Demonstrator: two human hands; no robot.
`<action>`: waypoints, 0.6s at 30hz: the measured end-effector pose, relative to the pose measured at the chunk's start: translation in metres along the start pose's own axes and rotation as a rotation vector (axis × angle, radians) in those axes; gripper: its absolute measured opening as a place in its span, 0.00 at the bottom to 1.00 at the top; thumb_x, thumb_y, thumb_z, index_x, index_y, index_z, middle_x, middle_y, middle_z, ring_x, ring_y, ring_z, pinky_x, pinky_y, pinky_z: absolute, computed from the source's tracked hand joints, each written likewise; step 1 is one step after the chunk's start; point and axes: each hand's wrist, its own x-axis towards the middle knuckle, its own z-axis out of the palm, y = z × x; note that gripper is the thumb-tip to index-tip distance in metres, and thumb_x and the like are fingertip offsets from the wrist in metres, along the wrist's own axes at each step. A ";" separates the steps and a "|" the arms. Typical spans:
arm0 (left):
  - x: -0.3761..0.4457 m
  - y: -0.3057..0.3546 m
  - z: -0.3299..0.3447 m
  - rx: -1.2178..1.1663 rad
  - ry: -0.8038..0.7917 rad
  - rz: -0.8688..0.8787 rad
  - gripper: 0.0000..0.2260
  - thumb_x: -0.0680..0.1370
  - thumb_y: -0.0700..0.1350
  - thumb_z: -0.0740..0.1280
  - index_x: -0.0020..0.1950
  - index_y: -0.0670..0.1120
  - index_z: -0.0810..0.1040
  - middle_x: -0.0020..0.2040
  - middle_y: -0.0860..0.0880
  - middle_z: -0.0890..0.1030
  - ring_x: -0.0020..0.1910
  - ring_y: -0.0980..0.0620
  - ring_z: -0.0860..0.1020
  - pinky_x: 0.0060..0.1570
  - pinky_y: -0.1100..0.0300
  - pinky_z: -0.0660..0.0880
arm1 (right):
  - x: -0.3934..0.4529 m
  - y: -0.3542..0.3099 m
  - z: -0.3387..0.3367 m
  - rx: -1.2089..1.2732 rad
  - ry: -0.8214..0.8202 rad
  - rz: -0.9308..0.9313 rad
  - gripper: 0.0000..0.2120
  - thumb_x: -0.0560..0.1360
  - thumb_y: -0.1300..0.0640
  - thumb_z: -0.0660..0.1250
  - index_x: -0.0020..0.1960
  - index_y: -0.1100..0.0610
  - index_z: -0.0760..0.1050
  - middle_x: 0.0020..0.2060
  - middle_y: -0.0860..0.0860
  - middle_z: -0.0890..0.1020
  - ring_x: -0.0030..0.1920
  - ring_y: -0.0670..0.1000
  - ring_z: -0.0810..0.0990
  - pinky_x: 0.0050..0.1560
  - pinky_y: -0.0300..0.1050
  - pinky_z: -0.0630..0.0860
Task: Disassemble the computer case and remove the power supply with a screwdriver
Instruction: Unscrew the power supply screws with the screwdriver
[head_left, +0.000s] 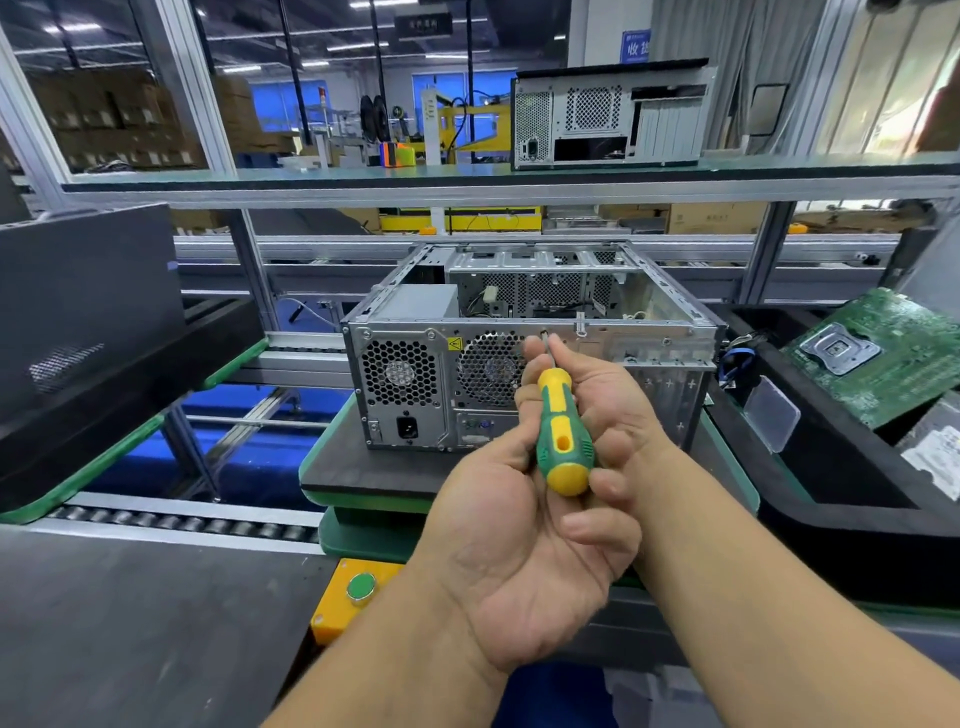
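The open silver computer case (670, 312) lies on a black pad, its rear panel facing me. The grey power supply (415, 302) sits in the case's left end, with its honeycomb fan grille and power socket (407, 427) showing on the rear panel. In front of that panel I hold a green and yellow screwdriver (563, 439), tip pointing up and away at the case's top rear edge. My left hand (514, 551), palm up, cradles the handle. My right hand (608, 410) wraps it from the right, and fingertips of both hands pinch the shaft near the tip, hiding it.
A black tray at the right holds a green motherboard (878, 358). Another computer case (608, 122) stands on the upper shelf. A black panel (88, 301) leans at the left. A yellow box with a green button (361, 587) and a roller conveyor (182, 522) lie near me.
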 end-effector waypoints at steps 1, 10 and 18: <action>-0.001 0.001 -0.001 0.037 0.012 0.007 0.20 0.81 0.59 0.64 0.56 0.42 0.78 0.41 0.45 0.77 0.33 0.53 0.72 0.22 0.66 0.64 | 0.001 0.000 0.000 -0.002 0.026 -0.001 0.14 0.84 0.51 0.63 0.46 0.60 0.78 0.29 0.49 0.76 0.22 0.42 0.64 0.19 0.36 0.68; 0.003 0.004 0.003 0.033 0.140 0.073 0.22 0.77 0.53 0.72 0.70 0.48 0.78 0.44 0.44 0.79 0.28 0.50 0.80 0.17 0.65 0.68 | 0.007 -0.001 -0.002 -0.074 0.143 -0.036 0.13 0.81 0.50 0.68 0.44 0.59 0.80 0.29 0.49 0.79 0.26 0.41 0.66 0.22 0.27 0.64; 0.000 0.001 0.005 -0.148 -0.028 0.034 0.14 0.83 0.52 0.62 0.52 0.41 0.77 0.49 0.42 0.82 0.30 0.49 0.78 0.23 0.64 0.68 | 0.003 -0.002 -0.010 0.024 -0.055 0.029 0.15 0.85 0.52 0.61 0.53 0.61 0.82 0.33 0.50 0.80 0.21 0.44 0.72 0.22 0.36 0.72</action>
